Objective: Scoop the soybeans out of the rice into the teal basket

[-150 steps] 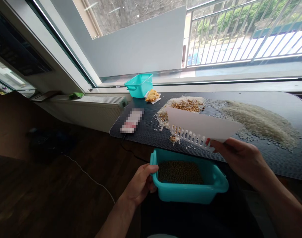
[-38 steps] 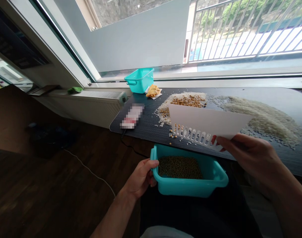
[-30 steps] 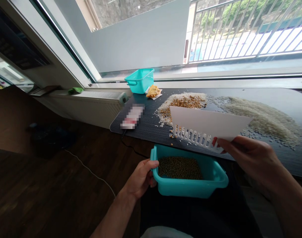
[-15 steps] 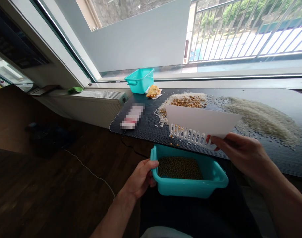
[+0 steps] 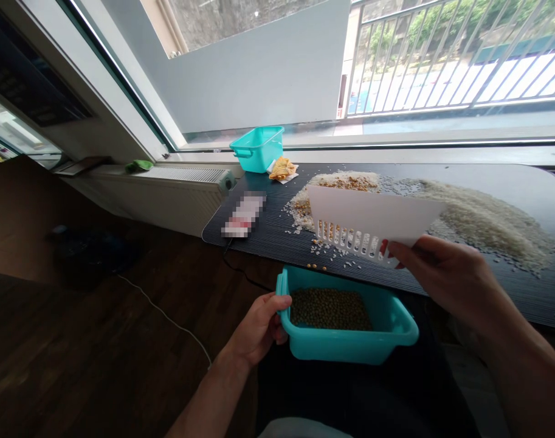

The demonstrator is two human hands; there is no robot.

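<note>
My left hand grips the left rim of a teal plastic tub holding greenish-brown grains, held just below the dark table's front edge. My right hand pinches a white slotted plastic scraper standing on edge on the table, in front of a mixed heap of yellow kernels and rice. A few loose kernels lie at the table edge above the tub.
A wide heap of white rice spreads over the right of the table. A second teal tub and a yellow wrapper sit at the back left. A radiator stands left; a cable runs over the wooden floor.
My right hand has dragged the scraper back and forth a little across the table, and a few kernels now lie nearer the front edge. My left hand and tub have stayed put.
</note>
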